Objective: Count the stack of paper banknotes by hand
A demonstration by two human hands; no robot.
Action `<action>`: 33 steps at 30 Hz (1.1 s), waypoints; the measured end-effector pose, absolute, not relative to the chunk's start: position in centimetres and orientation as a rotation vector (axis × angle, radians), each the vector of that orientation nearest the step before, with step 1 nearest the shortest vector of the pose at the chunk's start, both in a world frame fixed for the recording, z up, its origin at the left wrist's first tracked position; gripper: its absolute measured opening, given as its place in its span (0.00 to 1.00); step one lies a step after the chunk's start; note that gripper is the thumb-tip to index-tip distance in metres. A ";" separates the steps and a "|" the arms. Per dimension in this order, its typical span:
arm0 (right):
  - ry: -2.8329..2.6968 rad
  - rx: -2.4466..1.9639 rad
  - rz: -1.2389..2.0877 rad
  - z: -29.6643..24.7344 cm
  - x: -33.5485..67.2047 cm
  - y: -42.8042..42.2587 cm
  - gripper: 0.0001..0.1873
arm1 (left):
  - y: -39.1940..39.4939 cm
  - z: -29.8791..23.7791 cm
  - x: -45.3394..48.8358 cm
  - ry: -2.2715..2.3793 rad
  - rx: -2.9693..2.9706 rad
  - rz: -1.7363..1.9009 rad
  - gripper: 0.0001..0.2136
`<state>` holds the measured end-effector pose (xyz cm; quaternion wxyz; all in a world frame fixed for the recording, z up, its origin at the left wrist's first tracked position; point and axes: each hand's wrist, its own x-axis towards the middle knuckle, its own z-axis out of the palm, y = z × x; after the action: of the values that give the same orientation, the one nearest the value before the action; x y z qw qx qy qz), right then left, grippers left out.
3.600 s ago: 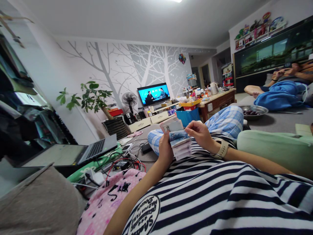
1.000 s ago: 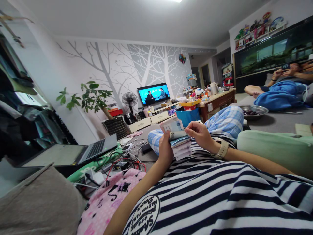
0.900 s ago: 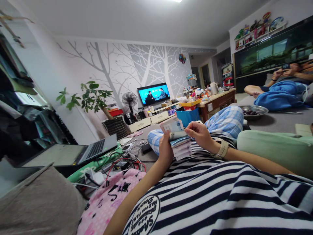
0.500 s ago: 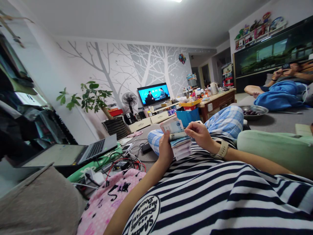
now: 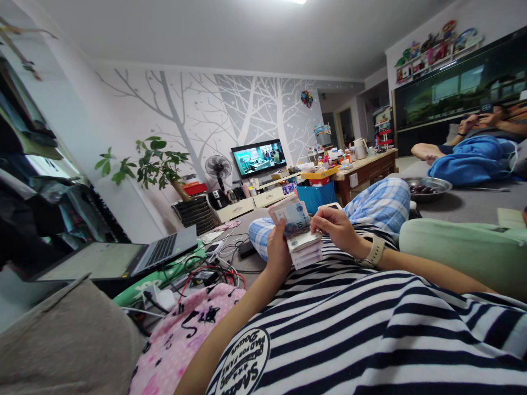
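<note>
My left hand (image 5: 280,249) is closed around a folded stack of banknotes (image 5: 297,216), its thumb pressing on the near face. The upper note is bluish grey and shows a printed 10. Below the fold, the lower ends of several pale notes (image 5: 307,253) fan out over my striped shirt. My right hand (image 5: 340,227) is in a pinch at the right edge of the notes, thumb and index finger together there. The exact grip at its fingertips is partly hidden. A pale watch (image 5: 375,249) is on my right wrist.
To the left, an open laptop (image 5: 164,252) sits near tangled cables (image 5: 209,269) and a pink cloth (image 5: 185,334). A metal bowl (image 5: 438,189) of dark round fruit stands at right, beside a green cushion (image 5: 461,252). Another person's hands (image 5: 473,122) hold a phone farther off.
The upper part of a note has flipped down, so the bluish-grey face with the 10 shows more fully. My right hand has shifted very slightly. The television picture is different.
</note>
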<state>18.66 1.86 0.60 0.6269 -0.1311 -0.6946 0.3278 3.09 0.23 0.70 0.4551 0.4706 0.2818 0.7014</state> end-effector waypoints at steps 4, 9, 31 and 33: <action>-1.564 -0.307 0.700 0.4 18.7 2.1 0.18 | 0.1 0.8 3.1 0.699 1.181 1.747 0.19; -1.524 -0.399 0.627 0.0 18.7 3.0 0.17 | -0.2 0.9 3.2 0.669 1.133 1.708 0.17; -1.517 -0.457 0.659 0.4 18.6 2.9 0.18 | 0.0 0.7 3.3 0.639 1.102 1.704 0.19; -1.526 -0.426 0.669 0.5 18.6 2.7 0.18 | 0.0 0.7 3.3 0.650 1.114 1.717 0.20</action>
<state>18.60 2.73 0.48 0.6525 -0.1877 -0.6724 0.2947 3.26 0.03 0.74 0.4767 0.4559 0.2662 0.7029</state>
